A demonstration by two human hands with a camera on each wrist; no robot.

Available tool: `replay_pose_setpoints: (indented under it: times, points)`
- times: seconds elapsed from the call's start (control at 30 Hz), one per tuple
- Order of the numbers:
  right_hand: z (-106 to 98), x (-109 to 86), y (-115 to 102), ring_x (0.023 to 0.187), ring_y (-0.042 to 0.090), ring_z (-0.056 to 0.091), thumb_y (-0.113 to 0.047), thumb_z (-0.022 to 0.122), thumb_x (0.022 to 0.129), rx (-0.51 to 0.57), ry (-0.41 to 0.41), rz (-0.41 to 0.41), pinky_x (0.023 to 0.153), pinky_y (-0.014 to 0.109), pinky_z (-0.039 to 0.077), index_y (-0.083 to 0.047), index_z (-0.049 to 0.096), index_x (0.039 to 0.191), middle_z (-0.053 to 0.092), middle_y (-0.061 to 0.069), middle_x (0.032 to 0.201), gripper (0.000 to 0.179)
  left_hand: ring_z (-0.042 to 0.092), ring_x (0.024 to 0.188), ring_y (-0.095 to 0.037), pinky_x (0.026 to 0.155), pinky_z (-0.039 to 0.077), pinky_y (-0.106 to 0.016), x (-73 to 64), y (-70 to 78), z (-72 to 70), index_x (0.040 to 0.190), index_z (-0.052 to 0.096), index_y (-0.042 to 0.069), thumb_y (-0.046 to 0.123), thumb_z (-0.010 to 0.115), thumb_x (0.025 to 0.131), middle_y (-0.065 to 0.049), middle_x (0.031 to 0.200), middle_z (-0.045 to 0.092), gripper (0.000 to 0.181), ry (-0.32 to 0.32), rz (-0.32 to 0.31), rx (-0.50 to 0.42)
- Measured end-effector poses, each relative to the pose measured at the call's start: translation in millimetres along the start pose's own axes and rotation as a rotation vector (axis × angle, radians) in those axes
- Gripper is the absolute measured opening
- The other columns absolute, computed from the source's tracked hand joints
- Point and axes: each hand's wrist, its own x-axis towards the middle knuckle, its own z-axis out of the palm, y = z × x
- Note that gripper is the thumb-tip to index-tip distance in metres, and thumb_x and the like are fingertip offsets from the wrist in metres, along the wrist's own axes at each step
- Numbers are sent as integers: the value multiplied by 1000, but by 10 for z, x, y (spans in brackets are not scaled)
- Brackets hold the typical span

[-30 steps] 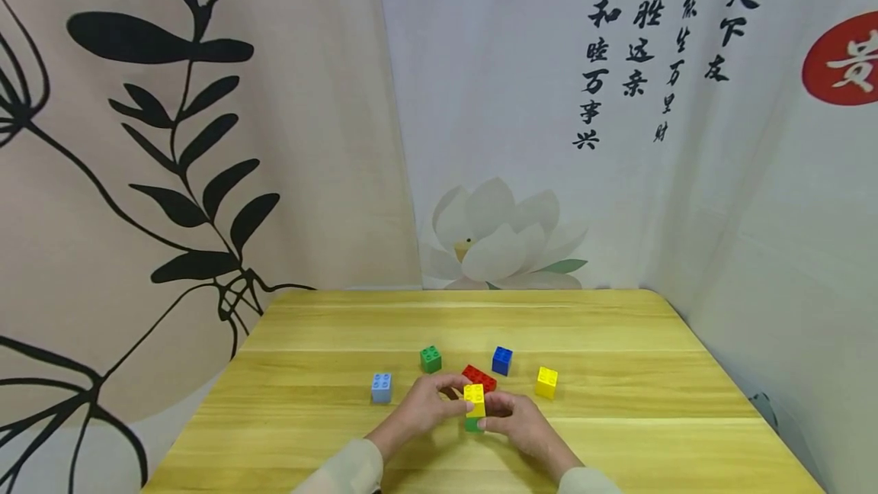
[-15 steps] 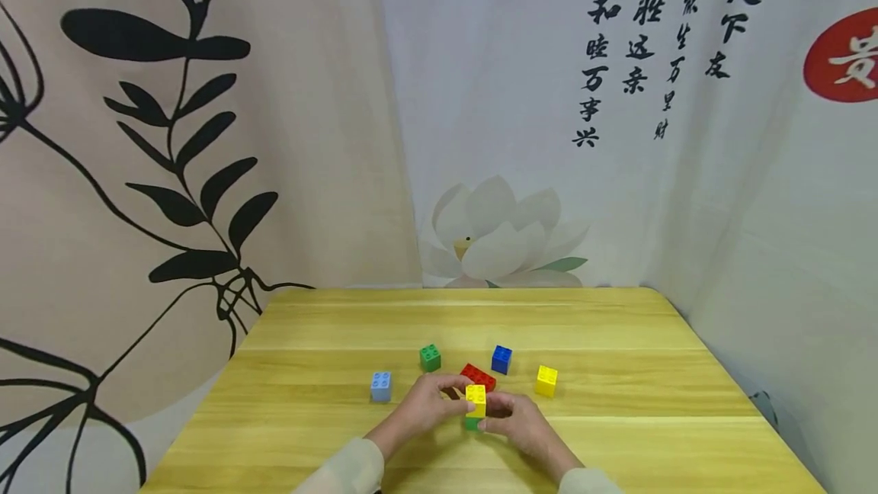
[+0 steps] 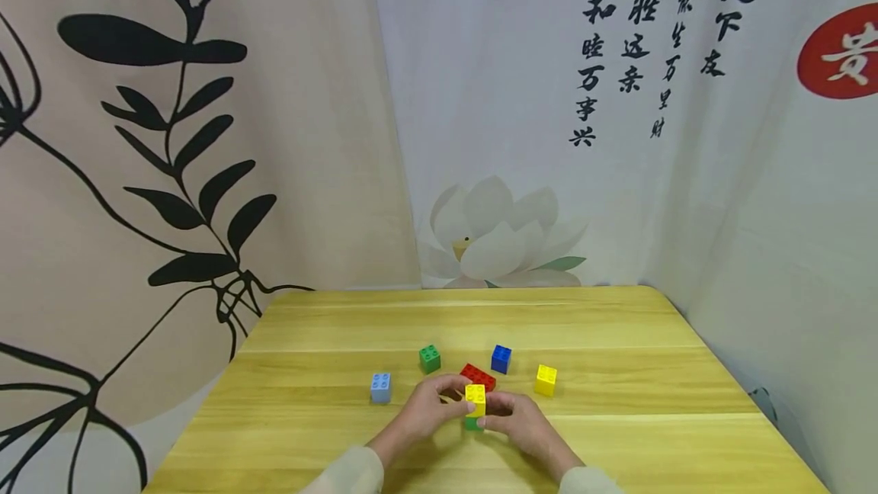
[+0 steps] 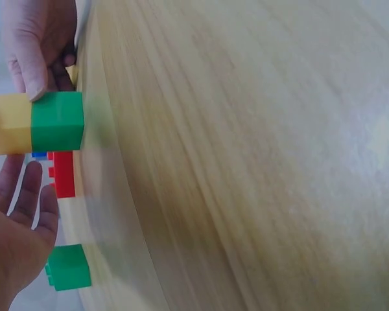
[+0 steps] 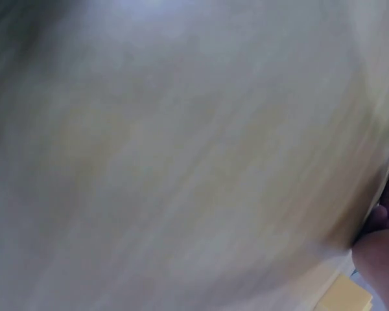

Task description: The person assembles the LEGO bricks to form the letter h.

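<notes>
A yellow building block (image 3: 475, 395) sits on top of a green building block (image 3: 472, 425), their faces meeting in the left wrist view. My left hand (image 3: 428, 407) pinches the yellow block from the left, thumb on its near side. From the right, my right hand (image 3: 523, 422) grips the stack low down; its thumb tip lies by the seam, at the green block (image 4: 58, 122) in the left wrist view. The far fingers of both hands are partly hidden behind the blocks. In the right wrist view only a little of the right hand (image 5: 381, 256) shows.
A red block (image 3: 479, 376) lies just behind the stack. Around it on the wooden table (image 3: 329, 326) stand another green block (image 3: 430, 358), a dark blue block (image 3: 501, 359), a second yellow block (image 3: 546, 380) and a light blue block (image 3: 380, 388). Printed curtains (image 3: 329, 136) hang behind.
The head view shifts very slightly. Both hands keep their hold on the stacked blocks, and the other blocks stay where they were.
</notes>
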Motion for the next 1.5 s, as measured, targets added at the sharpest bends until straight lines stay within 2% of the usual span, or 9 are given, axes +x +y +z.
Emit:
replay_pose_setpoints:
  times: [0.1, 0.2, 0.43, 0.67, 0.83, 1.2, 1.5]
  points:
    - [-2, -3, 2, 111, 26, 60, -27, 76, 88, 11, 1, -3, 95, 51, 47, -9, 67, 124, 67, 8, 122, 41, 58, 97, -20, 78, 49, -36, 0, -8, 13, 118, 66, 9, 26, 77, 88, 1, 105, 66, 36, 8, 16, -26]
    - [-3, -8, -5, 111, 27, 60, -27, 77, 88, 23, 3, 0, 95, 51, 47, -9, 67, 125, 67, 9, 122, 42, 59, 96, -21, 77, 49, -36, 1, -21, 19, 114, 67, 11, 23, 77, 88, 0, 105, 65, 30, 13, 35, -44]
    - [1, -7, -9, 109, 25, 61, -27, 77, 88, 20, 6, 7, 94, 50, 48, -8, 67, 125, 67, 8, 121, 43, 58, 94, -21, 75, 49, -34, 11, -49, 40, 111, 67, 14, 23, 76, 89, 0, 103, 65, 25, 11, 30, -55]
    - [14, -18, -17, 108, 24, 61, -27, 77, 88, 16, 12, 4, 94, 49, 48, -9, 68, 123, 68, 7, 119, 41, 58, 94, -21, 74, 48, -35, 28, -70, 52, 110, 67, 15, 23, 76, 90, 0, 103, 64, 23, 12, 35, -36]
    - [10, -20, -30, 108, 24, 61, -29, 78, 87, 4, 18, 14, 95, 50, 47, -9, 68, 123, 68, 7, 120, 43, 58, 95, -20, 76, 49, -35, 35, -73, 49, 109, 67, 18, 27, 76, 89, 3, 102, 64, 23, 11, 15, -22]
    - [9, -24, -50, 107, 25, 60, -28, 78, 87, 3, 9, 22, 94, 51, 47, -8, 68, 122, 68, 7, 119, 42, 56, 97, -23, 77, 47, -37, 44, -45, -5, 107, 67, 19, 28, 76, 89, 2, 102, 63, 22, -25, 14, -7]
    - [2, -31, -55, 110, 27, 60, -29, 77, 88, -9, 11, 13, 95, 52, 47, -7, 67, 124, 67, 9, 122, 43, 57, 98, -21, 81, 48, -37, 29, -19, -52, 107, 67, 16, 26, 76, 89, 3, 103, 64, 23, -21, 48, 25]
